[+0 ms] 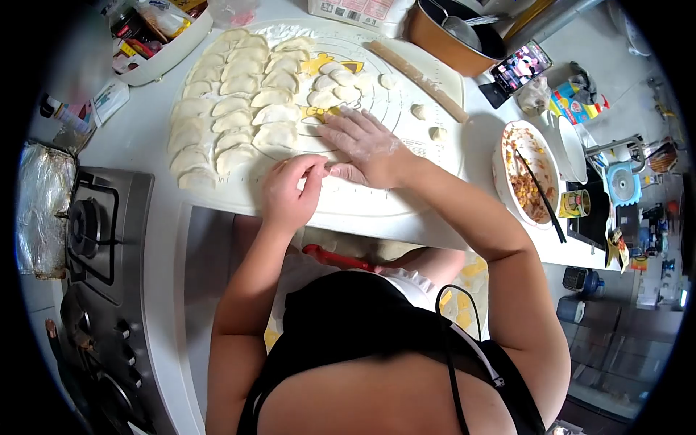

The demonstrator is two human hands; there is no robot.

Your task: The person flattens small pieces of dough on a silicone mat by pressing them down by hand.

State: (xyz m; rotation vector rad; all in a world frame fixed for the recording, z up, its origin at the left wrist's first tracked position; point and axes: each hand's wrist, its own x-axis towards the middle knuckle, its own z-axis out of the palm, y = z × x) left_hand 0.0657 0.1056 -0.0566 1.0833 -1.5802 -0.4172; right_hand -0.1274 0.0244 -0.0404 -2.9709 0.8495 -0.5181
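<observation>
My right hand (366, 148), dusted with flour, lies flat with its fingers extended over the pale pastry mat (395, 199). Its fingertips are just below a cluster of small dough pieces (339, 81). Close beside its thumb is my left hand (293, 188), fingers curled in at the mat's front edge; whatever they might hold is hidden. Rows of folded dumplings (243, 90) cover the mat's left half. Loose dough lumps (438, 134) sit farther right, near a wooden rolling pin (420, 81) lying diagonally.
At right stands a bowl of filling (518, 138) with dark chopsticks (540, 192) across it. A phone (520, 67) on a stand and an orange pot (442, 40) are behind. The gas stove (134, 239) is at left, below a white bin of packets (170, 61).
</observation>
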